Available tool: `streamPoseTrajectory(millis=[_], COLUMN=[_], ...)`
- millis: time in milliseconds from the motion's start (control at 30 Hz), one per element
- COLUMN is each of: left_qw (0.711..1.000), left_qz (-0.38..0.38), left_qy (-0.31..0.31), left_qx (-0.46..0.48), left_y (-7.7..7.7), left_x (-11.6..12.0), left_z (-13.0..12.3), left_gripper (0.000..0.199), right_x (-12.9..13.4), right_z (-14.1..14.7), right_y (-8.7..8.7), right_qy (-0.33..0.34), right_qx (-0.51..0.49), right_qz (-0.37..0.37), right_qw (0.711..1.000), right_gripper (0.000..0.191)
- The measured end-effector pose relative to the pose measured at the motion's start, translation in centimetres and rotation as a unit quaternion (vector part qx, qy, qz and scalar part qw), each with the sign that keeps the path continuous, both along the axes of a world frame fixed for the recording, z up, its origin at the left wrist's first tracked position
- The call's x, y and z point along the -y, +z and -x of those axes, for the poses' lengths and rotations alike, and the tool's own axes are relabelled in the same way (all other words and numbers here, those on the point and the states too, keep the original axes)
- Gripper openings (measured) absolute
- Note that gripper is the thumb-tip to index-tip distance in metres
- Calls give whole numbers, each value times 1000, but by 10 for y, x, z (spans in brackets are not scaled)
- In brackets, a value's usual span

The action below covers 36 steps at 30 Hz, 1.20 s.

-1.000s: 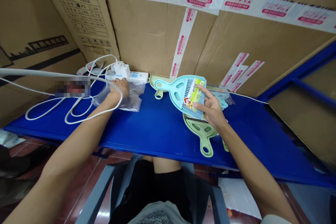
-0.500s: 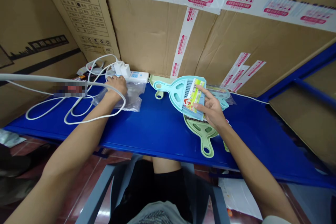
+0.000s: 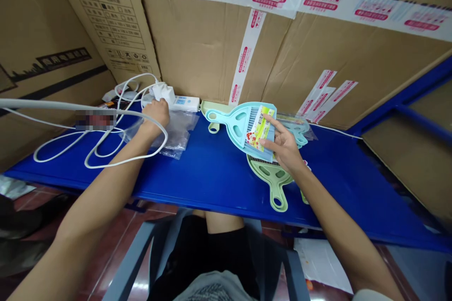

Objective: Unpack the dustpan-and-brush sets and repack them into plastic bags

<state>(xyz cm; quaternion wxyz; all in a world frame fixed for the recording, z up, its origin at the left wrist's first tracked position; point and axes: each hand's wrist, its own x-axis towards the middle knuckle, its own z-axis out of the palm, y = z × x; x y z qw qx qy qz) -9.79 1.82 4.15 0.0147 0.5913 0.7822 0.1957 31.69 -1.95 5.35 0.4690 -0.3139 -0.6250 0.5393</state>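
Note:
My right hand [image 3: 282, 143] has its thumb and fingers on the right edge of a light blue dustpan [image 3: 237, 127] with a brush and a yellow-green label [image 3: 259, 129]. My left hand [image 3: 157, 112] is at the far left of the blue table, fingers curled at the clear plastic bag [image 3: 178, 134], close to the white plug [image 3: 164, 93]. Whether it grips the bag is hidden. A green dustpan [image 3: 275, 181] lies partly under the blue one, its handle toward me. Behind, another green piece [image 3: 214, 127] shows, and a second blue one [image 3: 298, 130] lies right of my right hand.
White cables [image 3: 102, 150] loop over the left of the table [image 3: 212, 174], one passing in front of my left wrist. A white power strip [image 3: 187, 103] lies by the cardboard wall [image 3: 205, 42]. Blue metal bars [image 3: 399, 99] stand at right.
The plastic bag by my left hand has shifted and its lower part has turned a little toward me. My left hand has curled more tightly. My right hand and the blue dustpan have hardly moved.

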Motion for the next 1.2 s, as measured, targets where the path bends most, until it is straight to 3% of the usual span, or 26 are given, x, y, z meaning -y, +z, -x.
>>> streamPoseTrajectory(millis=[133, 300, 367, 467, 700, 967, 1200], left_qw=[999, 984, 946, 857, 787, 801, 811], left_qz=[-42, -81, -77, -28, 89, 158, 95], left_qy=[-1, -130, -237, -381, -505, -532, -528], left_qx=[-1, 95, 206, 346, 344, 225, 234], left_y=[9, 20, 22, 22, 7, 6, 28], left_x=[0, -5, -2, 9, 21, 12, 25], left_z=[-13, -31, -39, -57, -93, -71, -73], left_gripper=[51, 43, 37, 34, 42, 29, 17], right_x=[0, 1, 0, -1, -5, -8, -15], right_z=[0, 1, 0, -4, -7, -6, -25], right_y=[0, 1, 2, 4, 2, -2, 6], right_qy=[-5, -4, -10, -23, -32, -31, 32], right_qx=[4, 3, 2, -3, 14, 10, 59], right_qz=[-3, 0, 2, 5, 10, 2, 25], right_qw=[1000, 1000, 1000, 1000, 999, 999, 997], right_gripper=[106, 106, 104, 103, 103, 105, 91])
